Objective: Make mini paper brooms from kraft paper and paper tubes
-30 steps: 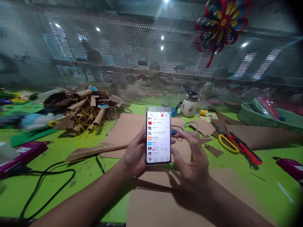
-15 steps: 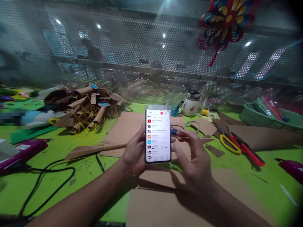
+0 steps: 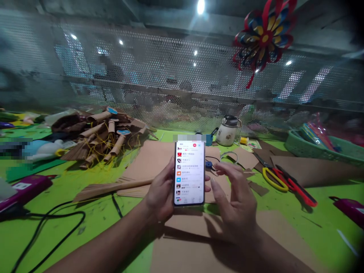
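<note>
My left hand [image 3: 161, 195] is wrapped round a smartphone [image 3: 189, 174], held upright with its lit screen facing me. A list of rows with small coloured icons fills the screen. Just right of the phone is my right hand [image 3: 237, 193], fingers apart and slightly bent, with nothing in it. Fingertips of the left hand show at the phone's right edge. Below both hands lie brown paper sheets [image 3: 182, 254] on the green table. Behind the phone is another stack of brown paper [image 3: 150, 159], with a pleated paper piece [image 3: 113, 186] across its near left part.
A heap of folded paper pieces with yellow strings [image 3: 105, 132] lies back left. Yellow-handled scissors [image 3: 274, 180], red-handled scissors [image 3: 301, 191] and a green basket [image 3: 321, 148] are right. A white jar [image 3: 226, 133] stands behind. A black cable [image 3: 48, 216] loops at left. A pinwheel [image 3: 265, 38] hangs above.
The view has tilted up a little, so the table and phone sit lower in the picture. Both hands keep nearly the same pose, and the phone's list looks the same.
</note>
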{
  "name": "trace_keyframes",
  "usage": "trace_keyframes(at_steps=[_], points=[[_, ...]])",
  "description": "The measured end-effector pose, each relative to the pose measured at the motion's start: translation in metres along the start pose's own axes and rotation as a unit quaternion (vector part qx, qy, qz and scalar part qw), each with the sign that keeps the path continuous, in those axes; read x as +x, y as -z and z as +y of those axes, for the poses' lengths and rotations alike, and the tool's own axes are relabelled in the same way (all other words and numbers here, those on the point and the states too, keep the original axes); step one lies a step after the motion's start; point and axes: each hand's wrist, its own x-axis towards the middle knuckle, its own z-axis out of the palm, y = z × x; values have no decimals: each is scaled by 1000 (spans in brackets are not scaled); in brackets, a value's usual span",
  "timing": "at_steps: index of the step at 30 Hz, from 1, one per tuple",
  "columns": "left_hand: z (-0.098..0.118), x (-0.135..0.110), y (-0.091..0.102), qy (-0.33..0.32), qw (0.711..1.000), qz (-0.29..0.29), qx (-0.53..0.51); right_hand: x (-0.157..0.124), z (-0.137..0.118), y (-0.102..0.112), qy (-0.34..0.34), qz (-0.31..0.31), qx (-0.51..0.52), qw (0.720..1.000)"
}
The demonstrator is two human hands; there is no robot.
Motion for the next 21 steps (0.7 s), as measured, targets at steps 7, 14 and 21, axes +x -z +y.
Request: trace_keyframes(at_steps=[7, 14, 21], points=[[-1, -2, -7, 4, 1000, -13, -11, -1, -2, -1, -1, 4, 14, 1000], [-3, -3, -9, 5, 999, -40, -9, -3, -2, -1, -15, 24, 40, 999], [-3, -4, -12, -9, 998, -50, -21, -2, -3, 0, -15, 19, 38, 999]])
